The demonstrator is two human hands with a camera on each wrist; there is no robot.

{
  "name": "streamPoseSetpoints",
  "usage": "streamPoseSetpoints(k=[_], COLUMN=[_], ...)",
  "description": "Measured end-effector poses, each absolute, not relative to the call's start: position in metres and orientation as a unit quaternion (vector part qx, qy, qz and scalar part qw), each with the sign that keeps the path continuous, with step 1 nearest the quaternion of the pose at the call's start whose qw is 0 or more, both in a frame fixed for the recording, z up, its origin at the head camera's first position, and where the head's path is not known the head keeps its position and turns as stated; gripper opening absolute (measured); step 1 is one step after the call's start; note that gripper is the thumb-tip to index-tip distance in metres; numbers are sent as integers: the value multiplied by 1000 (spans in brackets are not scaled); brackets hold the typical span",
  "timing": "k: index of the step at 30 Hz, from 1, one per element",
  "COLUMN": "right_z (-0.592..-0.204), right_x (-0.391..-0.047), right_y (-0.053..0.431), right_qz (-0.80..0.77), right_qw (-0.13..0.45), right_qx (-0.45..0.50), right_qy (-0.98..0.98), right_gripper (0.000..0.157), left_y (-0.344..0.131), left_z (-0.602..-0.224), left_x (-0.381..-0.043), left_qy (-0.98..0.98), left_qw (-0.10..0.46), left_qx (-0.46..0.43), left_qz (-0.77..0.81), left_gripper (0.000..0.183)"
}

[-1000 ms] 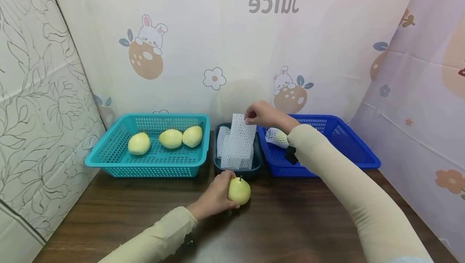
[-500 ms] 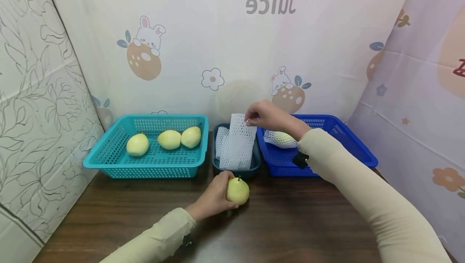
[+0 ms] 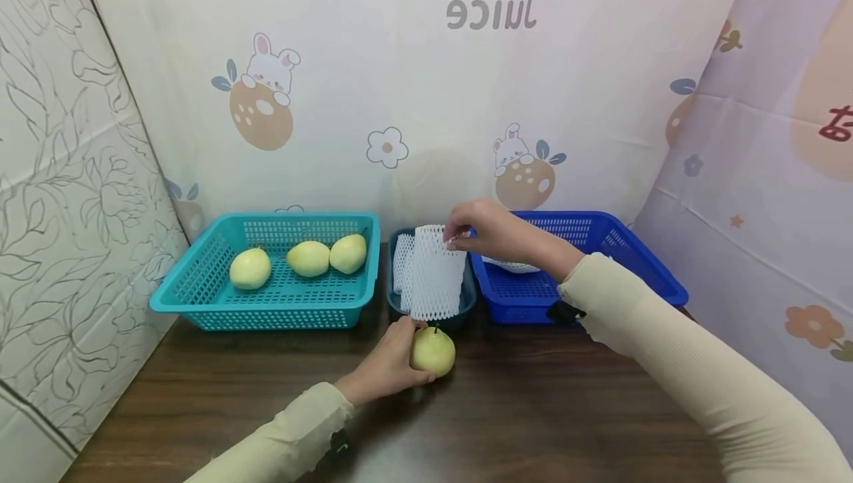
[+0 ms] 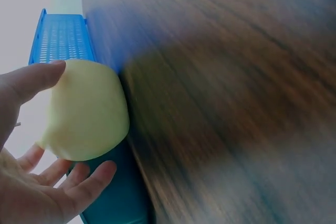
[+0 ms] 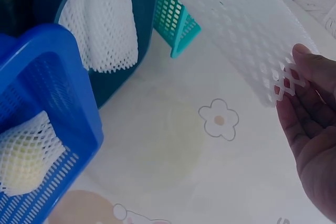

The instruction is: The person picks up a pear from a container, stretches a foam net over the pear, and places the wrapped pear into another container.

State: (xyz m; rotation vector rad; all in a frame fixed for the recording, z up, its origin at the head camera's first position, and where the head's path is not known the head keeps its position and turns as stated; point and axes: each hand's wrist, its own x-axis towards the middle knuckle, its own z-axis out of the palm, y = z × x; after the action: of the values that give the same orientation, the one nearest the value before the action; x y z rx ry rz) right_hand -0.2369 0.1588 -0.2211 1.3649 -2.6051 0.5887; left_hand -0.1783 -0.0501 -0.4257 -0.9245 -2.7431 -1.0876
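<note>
My left hand (image 3: 389, 364) grips a yellow-green pear (image 3: 433, 353), stem up, low over the brown table in front of the dark teal bin. In the left wrist view the pear (image 4: 89, 111) sits between thumb and curled fingers. Above and behind it, my right hand (image 3: 486, 231) pinches the top edge of a white foam net sleeve (image 3: 436, 275). The sleeve hangs down flat, its lower edge just above the pear. In the right wrist view thumb and fingers hold the net sleeve (image 5: 252, 30) at one corner. Other foam net sleeves (image 5: 105, 24) lie in the bin.
At left a turquoise basket (image 3: 266, 316) holds three pears (image 3: 249, 269). The dark teal bin (image 3: 469, 298) stands in the middle. A blue basket (image 3: 520, 312) at right holds a net-wrapped pear (image 5: 26, 163). A printed curtain (image 3: 413, 83) closes off the back, behind the table (image 3: 533, 409).
The right hand has drawn the net sleeve slightly down and toward the pear, so its lower edge now overhangs the bin's front rim. The left hand keeps its hold on the pear.
</note>
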Motion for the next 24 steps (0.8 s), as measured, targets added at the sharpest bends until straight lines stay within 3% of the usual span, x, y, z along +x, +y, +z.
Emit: streamPoseSetpoints(k=[6,11,14,18,24], right_z=[-226,-229,-229,-229,-226], right_x=[-231,-227,-225,-223,-217], right_y=[163,165,166,167,165], right_qz=[190,199,202,205,211], right_qw=[84,91,99,107,113], right_qx=[468,476,487,497,515], right_qy=[-859,-852,-844,-836,-823], right_gripper=[9,9,11,14,17], left_y=[-60,-75,-87,-98,-90], left_z=[-426,-411,-401,-391,-376], left_x=[-179,-176,-178,-186,-196], left_qy=[-883,-873,-861,-827,-748], left_qw=[3,-65,-96,-130,-186], left_qx=[-291,-279,-299,-309,-210], left_qz=[-369,-394,-400,-451,-601], left_gripper=[82,93,83,54,35])
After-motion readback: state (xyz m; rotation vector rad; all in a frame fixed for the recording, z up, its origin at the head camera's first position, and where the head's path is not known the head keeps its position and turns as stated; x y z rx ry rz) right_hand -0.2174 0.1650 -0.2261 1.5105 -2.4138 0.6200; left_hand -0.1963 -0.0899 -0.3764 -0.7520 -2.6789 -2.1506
